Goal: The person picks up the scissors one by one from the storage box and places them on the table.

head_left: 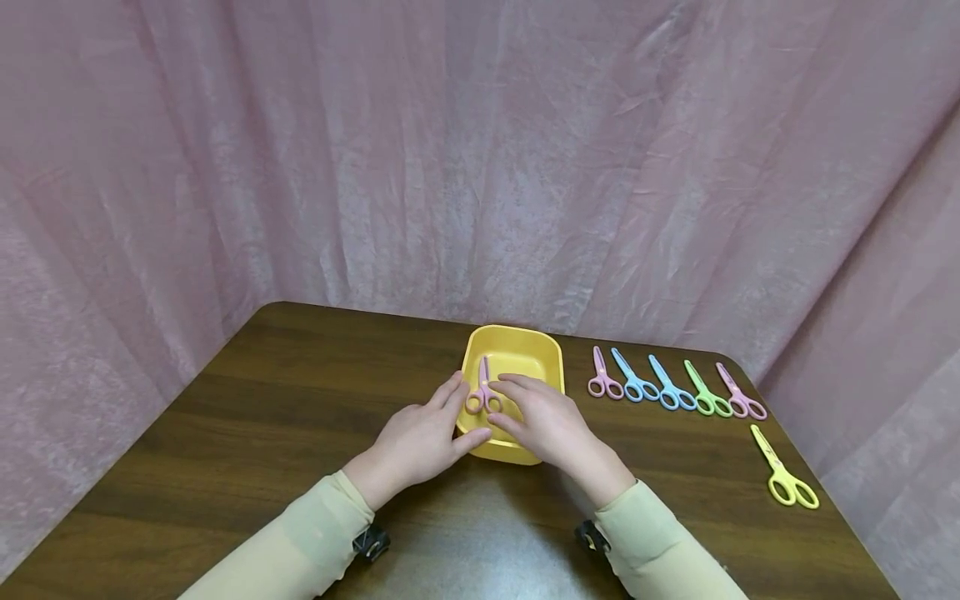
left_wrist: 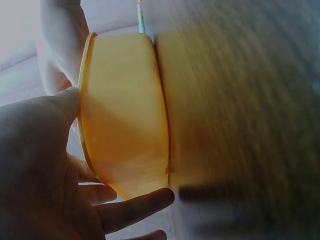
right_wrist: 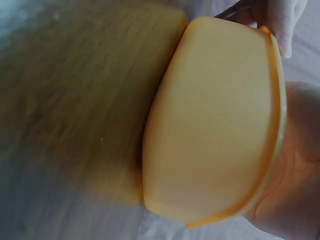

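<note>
A yellow plastic tray [head_left: 517,335] stands on the table with a pink pair of scissors [head_left: 483,379] inside, handle loops toward me. At the tray's front left corner my left hand [head_left: 420,437] holds the rim, its thumb over the edge and its fingers along the outer left side. My right hand [head_left: 551,421] is over the tray's right part, fingers lightly bent and spread around the scissors' right loop; whether they touch it cannot be seen. The left wrist view shows the tray's outer wall [left_wrist: 120,100] beside the left thumb. In the right wrist view the right palm [right_wrist: 305,130] is beyond the rim.
Right of the tray lies a row of scissors: pink [head_left: 600,372], blue [head_left: 632,377], another blue [head_left: 670,385], green [head_left: 705,390] and pink [head_left: 738,393]. Yellow scissors [head_left: 782,471] lie nearer the table's right edge. A pink curtain [head_left: 480,167] hangs behind the table.
</note>
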A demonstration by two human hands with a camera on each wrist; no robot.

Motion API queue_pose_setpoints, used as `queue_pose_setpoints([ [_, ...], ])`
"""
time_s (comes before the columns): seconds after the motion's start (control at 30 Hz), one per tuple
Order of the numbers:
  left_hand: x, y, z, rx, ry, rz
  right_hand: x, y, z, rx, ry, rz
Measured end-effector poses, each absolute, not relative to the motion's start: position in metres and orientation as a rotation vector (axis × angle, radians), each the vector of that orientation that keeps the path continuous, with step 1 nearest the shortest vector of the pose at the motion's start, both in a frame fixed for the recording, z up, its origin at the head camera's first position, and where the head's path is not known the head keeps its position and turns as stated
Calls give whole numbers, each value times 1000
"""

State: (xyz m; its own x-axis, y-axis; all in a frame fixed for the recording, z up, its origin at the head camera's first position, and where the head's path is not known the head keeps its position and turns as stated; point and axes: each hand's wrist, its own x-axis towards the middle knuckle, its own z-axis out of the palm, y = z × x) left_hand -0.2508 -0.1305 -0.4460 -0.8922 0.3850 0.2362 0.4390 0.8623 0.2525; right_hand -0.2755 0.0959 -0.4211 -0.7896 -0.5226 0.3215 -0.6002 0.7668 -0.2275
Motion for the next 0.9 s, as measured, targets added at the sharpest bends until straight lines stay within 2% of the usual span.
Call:
queue_pose_setpoints([
  [0.37,-251,-131,-447,-645,-2850,-460,-295,82,-430,891,-2796,468],
  [0.9,-251,-131,-448,-654,-2837,-454,-303,72,-433,930,-2977,336],
])
